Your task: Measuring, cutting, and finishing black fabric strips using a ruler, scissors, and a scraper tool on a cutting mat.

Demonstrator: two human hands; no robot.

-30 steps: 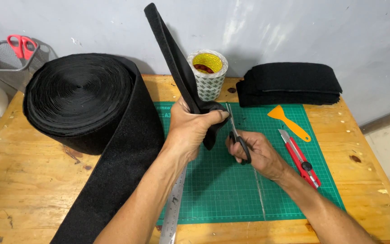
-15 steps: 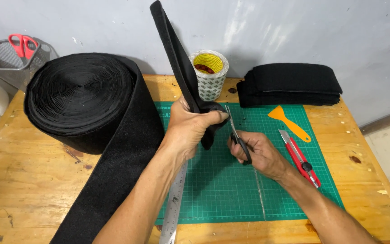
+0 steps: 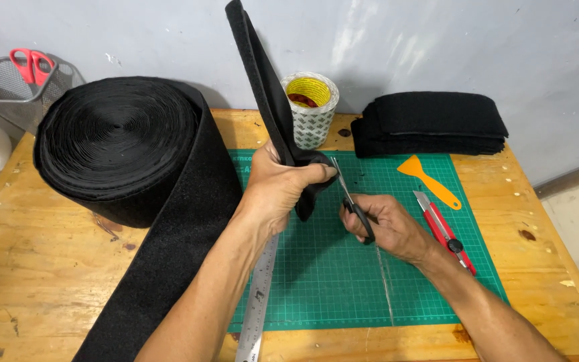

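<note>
The black felt strip [image 3: 263, 94] stands folded and nearly upright above the green cutting mat [image 3: 343, 281], its lower end bunched in our left hand [image 3: 279, 191], which is closed tight around it over the mat's upper left part. Our right hand [image 3: 387, 224] rests on the mat just right of the left hand, fingers curled through the black handles of the scissors [image 3: 351, 198]; the blades point up toward the gripped fold and look nearly closed, their tip touching or just beside the felt.

Left of the mat lies the big roll of black felt [image 3: 118, 144], its loose tail running down along the mat's left edge. A steel ruler [image 3: 259, 302] lies on that edge, under our left forearm. On the mat's right part we see an orange scraper [image 3: 430, 181] and a red utility knife [image 3: 445, 231]. Behind the mat stand a tape roll [image 3: 311, 110] and a stack of cut black pieces [image 3: 433, 124].
</note>
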